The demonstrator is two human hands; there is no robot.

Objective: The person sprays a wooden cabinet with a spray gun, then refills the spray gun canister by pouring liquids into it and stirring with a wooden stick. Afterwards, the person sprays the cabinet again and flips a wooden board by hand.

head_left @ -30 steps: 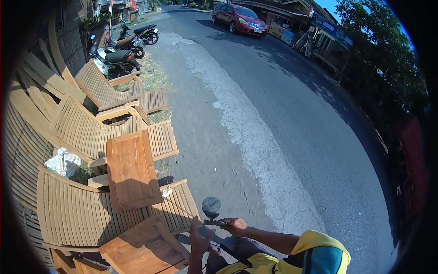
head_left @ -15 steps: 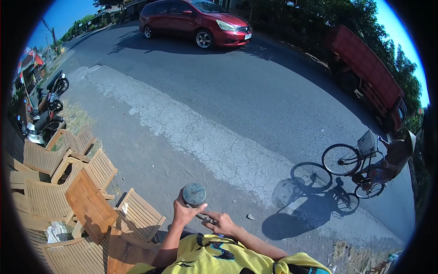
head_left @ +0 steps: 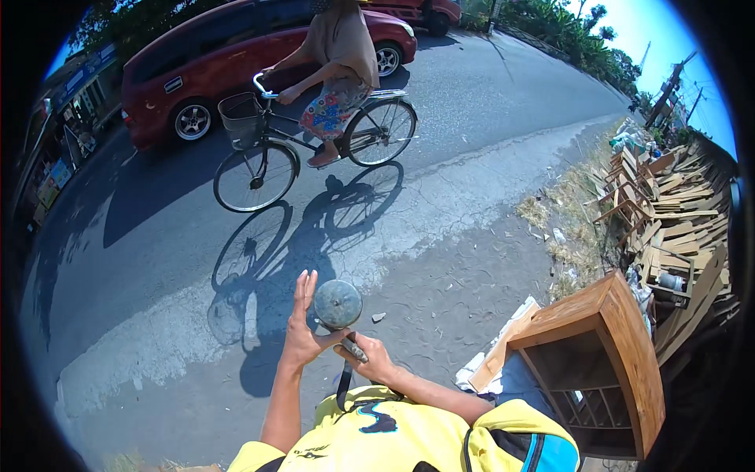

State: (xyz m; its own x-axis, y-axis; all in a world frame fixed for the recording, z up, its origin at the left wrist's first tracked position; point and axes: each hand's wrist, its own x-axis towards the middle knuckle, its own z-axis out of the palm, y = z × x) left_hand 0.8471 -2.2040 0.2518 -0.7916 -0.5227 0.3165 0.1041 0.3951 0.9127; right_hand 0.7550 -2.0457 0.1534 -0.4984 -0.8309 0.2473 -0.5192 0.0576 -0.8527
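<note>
In front of my chest is a round grey-green disc-shaped object point(head_left: 338, 304) with a small dot at its centre and a short grey handle point(head_left: 355, 349) below it. My right hand point(head_left: 374, 365) is closed around this handle. My left hand point(head_left: 302, 337) is beside the disc, its fingers stretched straight up and its thumb reaching under the disc toward the handle. Whether the thumb touches is hard to see. A black strap point(head_left: 344, 387) hangs by my right wrist. What kind of tool this is does not show clearly.
A person on a black bicycle point(head_left: 257, 179) with a front basket is on the road ahead. Behind is a red car point(head_left: 189, 75). A wooden cabinet point(head_left: 641, 358) stands close on my right, with stacked planks point(head_left: 692, 212) and wooden frames point(head_left: 625, 185) beyond along the roadside.
My view has turned right, from the wooden chairs toward the cabinet. My left fingers have lifted off the disc and straightened. The cyclist now passes ahead, in front of the red car.
</note>
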